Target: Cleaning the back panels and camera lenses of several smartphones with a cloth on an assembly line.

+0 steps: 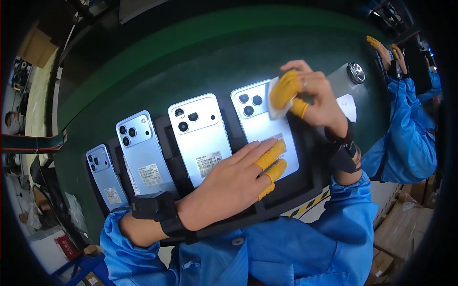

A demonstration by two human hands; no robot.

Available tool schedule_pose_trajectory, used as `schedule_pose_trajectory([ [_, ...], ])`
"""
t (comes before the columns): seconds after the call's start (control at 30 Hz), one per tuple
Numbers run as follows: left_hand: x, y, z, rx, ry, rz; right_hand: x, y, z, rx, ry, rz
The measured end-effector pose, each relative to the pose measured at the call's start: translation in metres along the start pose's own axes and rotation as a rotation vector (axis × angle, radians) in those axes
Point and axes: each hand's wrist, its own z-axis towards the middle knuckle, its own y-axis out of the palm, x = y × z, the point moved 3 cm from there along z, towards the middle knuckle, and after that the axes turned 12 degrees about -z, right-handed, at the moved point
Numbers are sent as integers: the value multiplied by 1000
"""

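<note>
Light-blue phones lie camera side up in a row on a black tray (305, 189). The rightmost phone (257, 125) is under both of my hands. My left hand (234, 178) rests across its lower part, fingers stretched out, with yellow finger cots on some of them; it partly hides the phone's label. A folded white cloth (275, 112) is pinched in my right hand (315, 93), which also wears yellow finger cots. The cloth presses on the phone's upper right, beside the camera block. Left of it lie another phone (194, 145), a third (145, 159) and a smaller-looking one (106, 176).
A clear container with a metal top (356, 73) stands on the green table mat (200, 59) beyond my right hand. Near it lies a white paper slip (347, 107). A co-worker in blue sleeves (410, 155) is at the right. Cardboard boxes (398, 233) stand lower right.
</note>
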Motion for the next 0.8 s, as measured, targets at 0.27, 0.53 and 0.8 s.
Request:
schedule_pose_trajectory([
  [0.27,0,-2,0,-25,-13,-5,-2,-1,-2,249,246,-70],
  [0.53,0,-2,-2,4,22,24,-1,16,1,27,270,-147],
  [0.8,4,-3,2,14,30,11,-11,15,8,13,-136,-168],
])
